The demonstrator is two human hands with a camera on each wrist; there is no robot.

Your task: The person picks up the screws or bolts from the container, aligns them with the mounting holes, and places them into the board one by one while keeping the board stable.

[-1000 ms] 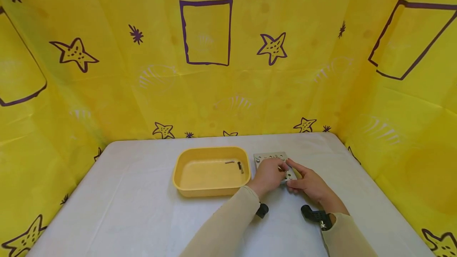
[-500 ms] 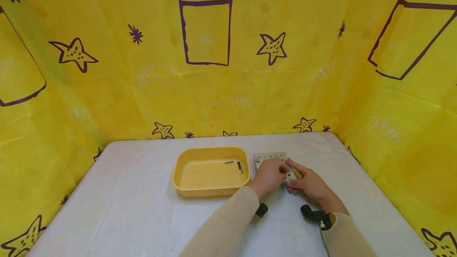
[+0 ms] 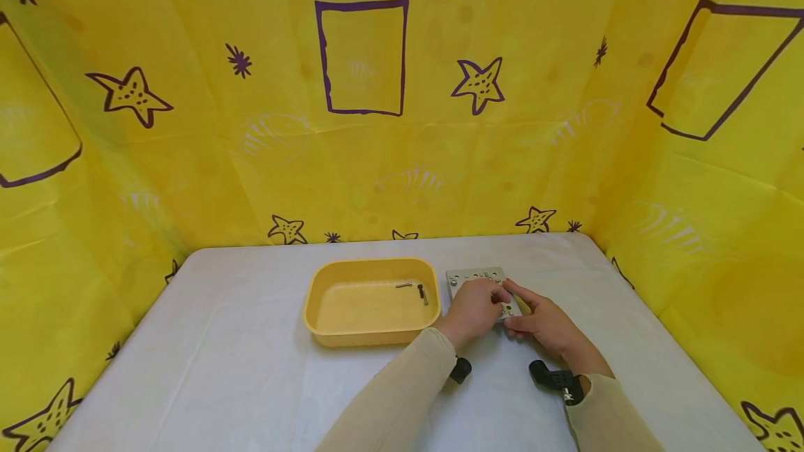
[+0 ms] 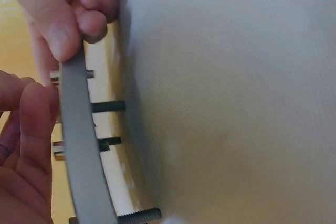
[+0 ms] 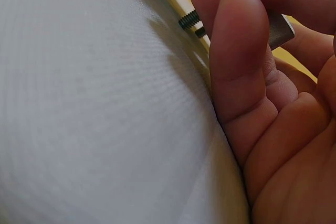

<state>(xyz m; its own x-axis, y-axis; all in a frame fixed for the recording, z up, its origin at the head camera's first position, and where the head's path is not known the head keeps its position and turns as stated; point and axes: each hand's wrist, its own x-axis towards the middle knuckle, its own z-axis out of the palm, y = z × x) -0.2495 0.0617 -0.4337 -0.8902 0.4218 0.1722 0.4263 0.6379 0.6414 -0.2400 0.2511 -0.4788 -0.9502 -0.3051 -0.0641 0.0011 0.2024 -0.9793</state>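
Note:
A flat metal plate [image 3: 463,275] with rows of holes and several screws lies under both hands, right of the tray. My left hand [image 3: 474,307] reaches over its face, thumb and fingertips pinched together at a screw whose head they hide. In the left wrist view the plate stands edge-on, and a dark screw shank [image 4: 108,106] pokes out behind it, level with those fingertips. My right hand [image 3: 545,321] grips the plate's right edge between thumb and fingers. From the right wrist, a plate corner [image 5: 281,31] and a threaded screw end [image 5: 189,20] show past the fingers.
To the left stands a shallow yellow tray [image 3: 370,335]. In it lie a silver screw [image 3: 404,285] and a few other small screws, one with a black head [image 3: 421,289]. A white cloth covers the table [image 3: 239,354]; a yellow patterned curtain [image 3: 364,180] encloses it.
My left fingertips shift slightly at the screw, while the wrist stays in place. The right hand, plate and tray keep their positions.

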